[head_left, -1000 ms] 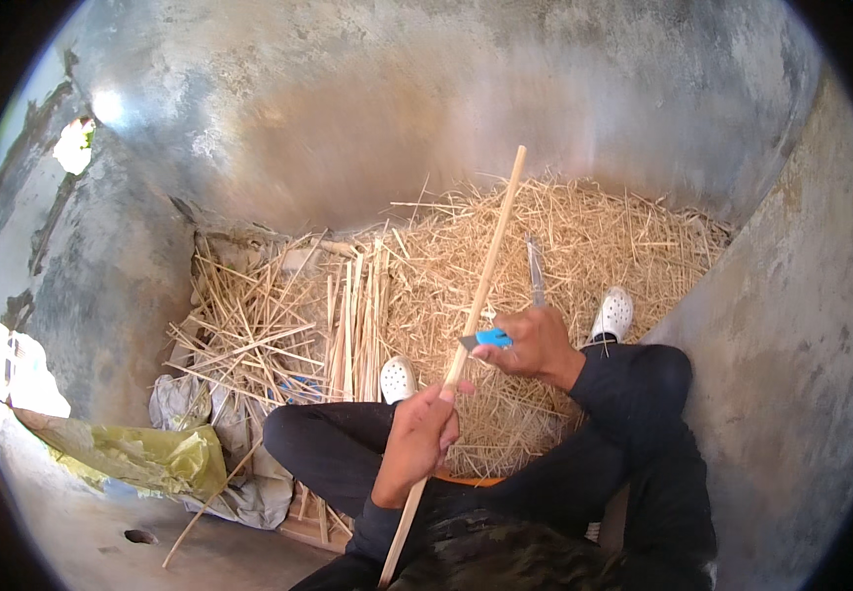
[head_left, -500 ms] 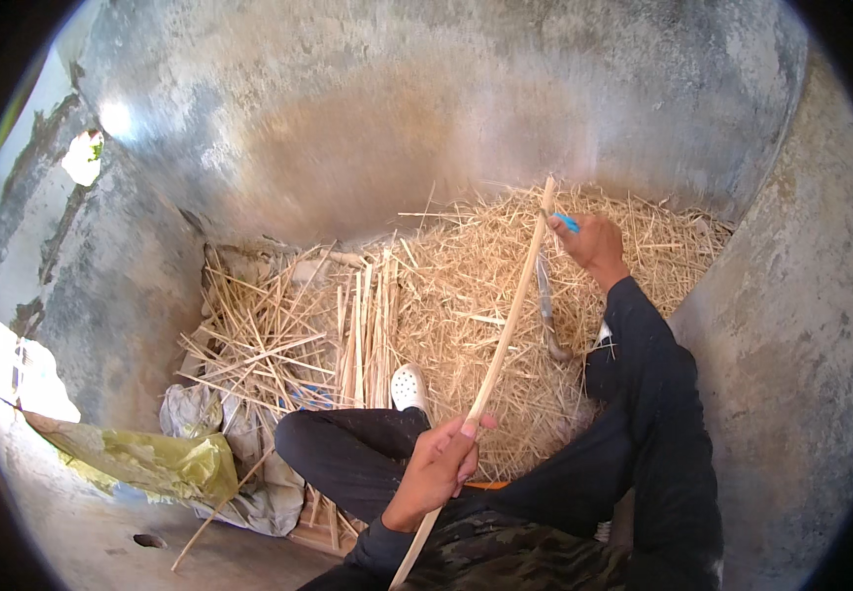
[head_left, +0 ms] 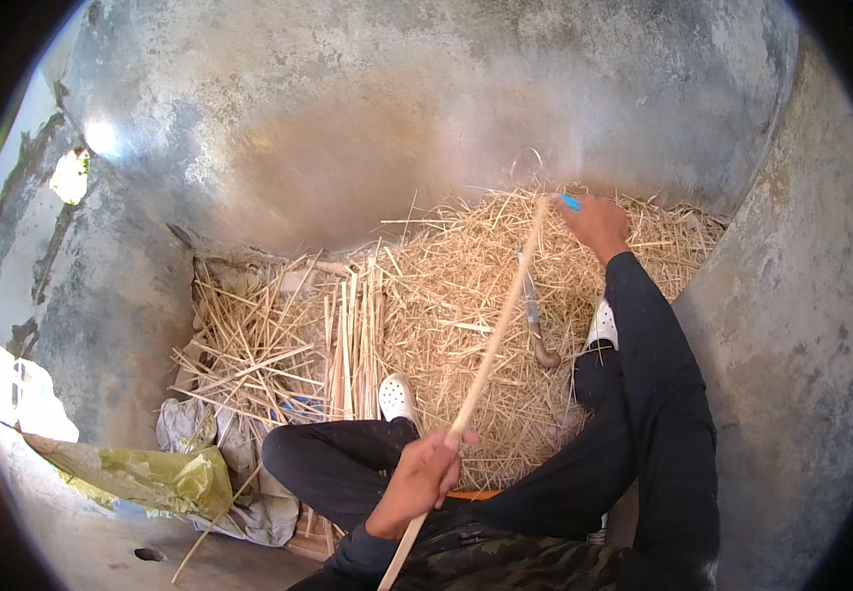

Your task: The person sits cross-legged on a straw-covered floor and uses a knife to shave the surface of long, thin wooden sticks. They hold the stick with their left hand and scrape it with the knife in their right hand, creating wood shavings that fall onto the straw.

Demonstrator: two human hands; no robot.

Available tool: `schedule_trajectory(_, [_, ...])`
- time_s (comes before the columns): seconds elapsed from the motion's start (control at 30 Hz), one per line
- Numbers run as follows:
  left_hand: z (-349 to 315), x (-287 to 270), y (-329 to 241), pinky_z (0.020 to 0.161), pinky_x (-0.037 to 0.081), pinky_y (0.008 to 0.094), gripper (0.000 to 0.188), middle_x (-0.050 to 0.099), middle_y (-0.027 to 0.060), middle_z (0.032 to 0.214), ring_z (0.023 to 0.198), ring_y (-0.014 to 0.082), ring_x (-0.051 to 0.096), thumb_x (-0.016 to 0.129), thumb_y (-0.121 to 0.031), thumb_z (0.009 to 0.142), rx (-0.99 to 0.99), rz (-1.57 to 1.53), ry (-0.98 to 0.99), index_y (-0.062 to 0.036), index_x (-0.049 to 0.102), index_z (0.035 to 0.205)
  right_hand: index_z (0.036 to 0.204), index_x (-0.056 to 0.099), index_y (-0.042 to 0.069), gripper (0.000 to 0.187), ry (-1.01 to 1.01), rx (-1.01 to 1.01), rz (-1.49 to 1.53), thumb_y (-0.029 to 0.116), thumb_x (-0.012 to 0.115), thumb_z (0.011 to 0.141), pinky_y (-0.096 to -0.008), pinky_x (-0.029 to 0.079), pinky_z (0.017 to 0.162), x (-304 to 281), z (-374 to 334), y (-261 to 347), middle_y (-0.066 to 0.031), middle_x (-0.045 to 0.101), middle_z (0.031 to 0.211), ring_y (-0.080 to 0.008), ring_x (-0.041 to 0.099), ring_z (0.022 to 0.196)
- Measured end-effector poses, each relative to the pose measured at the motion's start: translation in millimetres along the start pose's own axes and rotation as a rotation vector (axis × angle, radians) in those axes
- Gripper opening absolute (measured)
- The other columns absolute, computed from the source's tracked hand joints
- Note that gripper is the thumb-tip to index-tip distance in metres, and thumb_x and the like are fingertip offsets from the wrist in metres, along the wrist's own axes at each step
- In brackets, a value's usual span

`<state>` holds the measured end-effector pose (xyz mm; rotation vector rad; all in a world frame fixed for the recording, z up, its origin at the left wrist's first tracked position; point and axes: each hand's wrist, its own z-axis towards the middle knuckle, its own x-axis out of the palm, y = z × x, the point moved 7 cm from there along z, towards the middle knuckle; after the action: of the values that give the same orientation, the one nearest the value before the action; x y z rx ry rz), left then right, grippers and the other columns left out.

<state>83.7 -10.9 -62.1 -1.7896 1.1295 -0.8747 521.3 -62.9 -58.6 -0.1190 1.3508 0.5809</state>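
Note:
A long, pale bamboo strip (head_left: 490, 360) slants from my lap up toward the far wall. My left hand (head_left: 421, 481) is closed around its lower part, near my knees. At the strip's far end my right hand (head_left: 599, 229) is closed on a small blue tool (head_left: 569, 202); most of it lies hidden in the fingers, and its working edge cannot be made out. A thin curled shaving (head_left: 528, 158) rises just beyond the strip's tip. Beneath the strip, a long-bladed knife with a curved brown handle (head_left: 545, 355) rests on the shavings.
Heaped shavings (head_left: 446, 281) cover the floor between my white clogs (head_left: 397, 398). Bamboo strips (head_left: 354, 340) lie bundled left of them, beside a loose pile of thin sticks (head_left: 249, 325). A yellow-green sheet (head_left: 165, 480) sags at lower left. A curved concrete wall (head_left: 347, 118) encloses the space.
The strip's far end has dropped slightly, with my right hand a little lower at its tip. A curled shaving has appeared beyond the tip. My left hand keeps its grip.

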Motion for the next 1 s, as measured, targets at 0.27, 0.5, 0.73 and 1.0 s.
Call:
schedule_trajectory(0.27, [12,-17,4,0.036,0.028,0.0188,0.035,0.040,-0.0020,0.046,0.034,0.0058,0.034,0.036,-0.029,0.101,0.063,-0.129,-0.065,0.0002,0.055,0.103,0.081,0.068,-0.001,0.076,-0.195,-0.013,0.447,0.068,0.037,0.087,-0.0441,0.047,0.062,-15,-1,-46,-0.0208,0.065,0.073,-0.0352,0.063,0.069])
schedule_trajectory(0.5, [47,-35,-22,0.038,0.027,0.0200,0.030,0.040,0.0000,0.045,0.035,0.0075,0.032,0.036,-0.026,0.101,0.193,-0.263,-0.096,-0.0024,0.053,0.095,0.059,0.058,0.010,0.054,0.055,-0.742,0.588,0.060,0.060,0.079,-0.0365,0.040,0.045,-28,-162,126,-0.0081,0.054,0.050,-0.0237,0.054,0.044])
schedule_trajectory(0.73, [43,-17,-30,0.041,0.025,0.0206,0.026,0.034,-0.0026,0.045,0.035,0.0069,0.027,0.035,-0.025,0.101,0.231,-0.547,0.073,-0.0047,0.049,0.095,0.053,0.050,0.012,0.061,-0.068,-0.898,0.544,0.069,0.058,0.075,-0.0388,0.039,0.041,-41,-198,151,-0.0067,0.051,0.047,-0.0271,0.054,0.043])
schedule_trajectory(1.0, [43,-5,-28,0.042,0.024,0.0201,0.024,0.031,-0.0055,0.043,0.033,0.0054,0.024,0.035,-0.025,0.101,0.183,-0.600,0.115,-0.0062,0.046,0.091,0.057,0.055,0.012,0.063,-0.137,-0.527,0.435,0.071,0.053,0.078,-0.0373,0.039,0.041,-20,-136,110,-0.0062,0.050,0.046,-0.0257,0.053,0.042])
